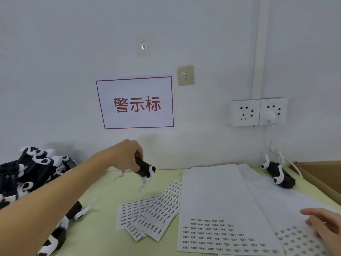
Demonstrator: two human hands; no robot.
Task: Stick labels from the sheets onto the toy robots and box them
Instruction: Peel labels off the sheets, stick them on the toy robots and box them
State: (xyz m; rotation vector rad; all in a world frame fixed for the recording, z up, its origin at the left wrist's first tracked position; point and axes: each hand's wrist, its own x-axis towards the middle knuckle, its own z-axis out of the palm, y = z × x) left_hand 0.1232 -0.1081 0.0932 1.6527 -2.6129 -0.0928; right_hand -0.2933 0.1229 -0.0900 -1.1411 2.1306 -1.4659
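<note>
Your left hand (132, 156) grip holds a blurred toy robot (145, 169) above the worktop (103, 193); label sheets (153, 215) below-right; right hand (323, 228), apparently relaxed, rests on a label sheet (295, 237).

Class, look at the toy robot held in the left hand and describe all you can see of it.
The toy robot is a small black body with white trim, seemingly plastic, with a white, dark-centred round part at its right end. Thin white limbs, motion-blurred, dangle beneath it. It lies roughly level in the air above the pale green table, near the wall, right of the toy pile. The left hand holds its left end from above; nothing else touches it.
</note>
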